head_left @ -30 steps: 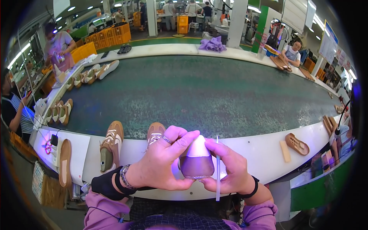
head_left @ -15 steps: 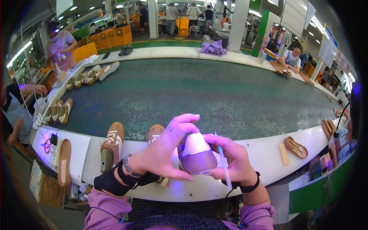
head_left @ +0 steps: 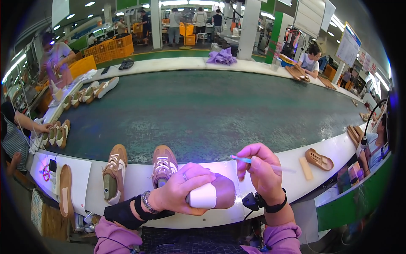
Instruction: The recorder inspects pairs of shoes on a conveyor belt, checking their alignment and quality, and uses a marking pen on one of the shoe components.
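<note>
My left hand (head_left: 179, 190) is closed round a brown and white shoe upper (head_left: 225, 191), lying on its side just above the white bench; its white end points down toward me and its brown end to the right. Off to the right, my raised right hand (head_left: 263, 171) pinches a slim light-blue pen-like stick (head_left: 242, 159), its pinkish tip pointing left, apart from the upper. Behind my left wrist stand a brown sneaker with white laces (head_left: 162, 166) and, farther left, a matching brown sneaker (head_left: 114, 171).
The curved white bench (head_left: 275, 186) borders a green conveyor belt (head_left: 190, 114). A brown sole (head_left: 65, 190) lies at the left; a brown openwork sole (head_left: 318, 160) and beige strip (head_left: 305, 168) lie right. Co-workers sit at both sides; one's hand (head_left: 44, 128) touches shoes (head_left: 63, 132).
The upper has turned from upright to its side, now in my left hand alone. My right hand has let go of it and moved up and right with the stick. The view has shifted slightly.
</note>
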{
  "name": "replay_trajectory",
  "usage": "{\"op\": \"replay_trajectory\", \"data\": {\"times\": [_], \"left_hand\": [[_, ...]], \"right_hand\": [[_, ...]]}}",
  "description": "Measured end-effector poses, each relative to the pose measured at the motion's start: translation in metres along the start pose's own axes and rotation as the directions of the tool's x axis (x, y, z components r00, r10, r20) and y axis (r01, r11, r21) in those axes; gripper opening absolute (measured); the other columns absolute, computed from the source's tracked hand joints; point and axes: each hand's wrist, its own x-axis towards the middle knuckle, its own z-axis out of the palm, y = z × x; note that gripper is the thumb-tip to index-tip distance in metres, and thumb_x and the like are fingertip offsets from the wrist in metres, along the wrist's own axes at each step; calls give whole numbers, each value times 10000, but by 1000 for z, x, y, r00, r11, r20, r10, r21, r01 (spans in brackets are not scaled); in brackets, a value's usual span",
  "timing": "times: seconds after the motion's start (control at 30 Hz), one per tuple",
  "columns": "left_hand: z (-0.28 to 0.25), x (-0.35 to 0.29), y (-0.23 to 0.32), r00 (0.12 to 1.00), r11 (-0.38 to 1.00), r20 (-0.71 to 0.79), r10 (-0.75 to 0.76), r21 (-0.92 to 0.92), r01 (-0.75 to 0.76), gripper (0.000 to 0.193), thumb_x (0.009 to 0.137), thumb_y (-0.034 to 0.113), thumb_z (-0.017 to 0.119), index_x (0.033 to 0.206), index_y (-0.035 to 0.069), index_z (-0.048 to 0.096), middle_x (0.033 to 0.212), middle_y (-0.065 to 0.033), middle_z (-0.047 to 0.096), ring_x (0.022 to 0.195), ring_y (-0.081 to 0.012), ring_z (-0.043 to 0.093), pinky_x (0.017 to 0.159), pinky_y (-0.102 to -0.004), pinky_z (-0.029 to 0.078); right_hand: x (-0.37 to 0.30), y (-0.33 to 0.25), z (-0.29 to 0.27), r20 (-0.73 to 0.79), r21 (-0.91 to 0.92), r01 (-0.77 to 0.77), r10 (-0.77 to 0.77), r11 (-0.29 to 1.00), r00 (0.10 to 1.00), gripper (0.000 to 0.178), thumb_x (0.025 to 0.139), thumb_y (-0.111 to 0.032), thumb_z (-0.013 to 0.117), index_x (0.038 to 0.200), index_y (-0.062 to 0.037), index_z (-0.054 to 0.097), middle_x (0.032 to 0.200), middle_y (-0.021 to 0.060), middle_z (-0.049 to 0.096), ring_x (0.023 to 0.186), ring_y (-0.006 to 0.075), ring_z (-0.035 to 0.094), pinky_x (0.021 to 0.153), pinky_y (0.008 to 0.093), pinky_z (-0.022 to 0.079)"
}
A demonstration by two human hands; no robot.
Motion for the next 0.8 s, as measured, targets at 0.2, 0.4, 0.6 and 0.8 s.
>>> {"op": "replay_trajectory", "data": {"times": [0.2,0.4,0.6,0.8], "left_hand": [[-2,0,-5,999,998,-38,26,65,-23,688,581,172,807,1182,-15,530,1095,-157,601,957,-315,586,814,-393,485],[-1,-3,-5,1000,999,-26,5,54,-3,708,568,184,817,1187,0,528,1101,-158,594,950,-318,584,811,-392,485],[-2,-3,-3,999,998,-32,-4,68,6,706,561,183,816,1180,0,531,1105,-162,592,941,-322,584,811,-395,483],[-1,-2,-3,1000,997,-27,-12,70,14,698,558,185,817,1168,-6,537,1091,-162,591,934,-322,585,807,-395,484]], "right_hand": [[-8,6,11,-11,-78,-42,41,996,999,190,921,-116,561,1003,51,595,754,83,623,559,86,562,480,210,473],[-11,20,26,-77,-135,4,-14,991,997,215,976,-214,499,896,-21,552,658,-11,528,509,29,466,443,183,383],[-11,23,31,-101,-248,34,-61,968,993,184,976,-176,492,895,-24,557,669,-23,531,588,22,474,515,191,386],[-8,24,31,-108,-298,54,-90,953,990,198,974,-202,493,892,-28,538,642,-21,509,520,20,438,457,179,346]]}}
